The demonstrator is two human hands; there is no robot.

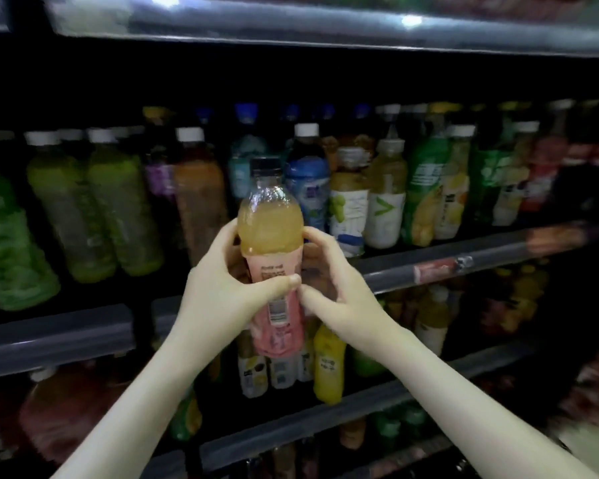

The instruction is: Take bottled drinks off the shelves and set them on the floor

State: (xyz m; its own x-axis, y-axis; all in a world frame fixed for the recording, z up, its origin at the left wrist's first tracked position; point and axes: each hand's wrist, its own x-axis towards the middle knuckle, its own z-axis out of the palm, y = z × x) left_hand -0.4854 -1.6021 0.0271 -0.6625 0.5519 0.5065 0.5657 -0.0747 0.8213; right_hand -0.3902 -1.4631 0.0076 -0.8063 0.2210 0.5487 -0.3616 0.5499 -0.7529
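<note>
The left hand [222,288] wraps the black-capped, pink-labelled bottle [270,233], thumb across its small print and barcode, too blurred to read. The right hand [336,281] grips the other side, keeping it upright between both hands. Up and right of that hand, a white-labelled bottle [384,209] on the shelf shows a green chevron.

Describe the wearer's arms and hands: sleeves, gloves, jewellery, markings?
The left hand and right hand are bare, with no gloves and no rings visible. The left forearm and right forearm are uncovered to the frame edge, with no sleeve, watch, band or marking in view. The picture is slightly blurred, so fine detail cannot be told.
</note>
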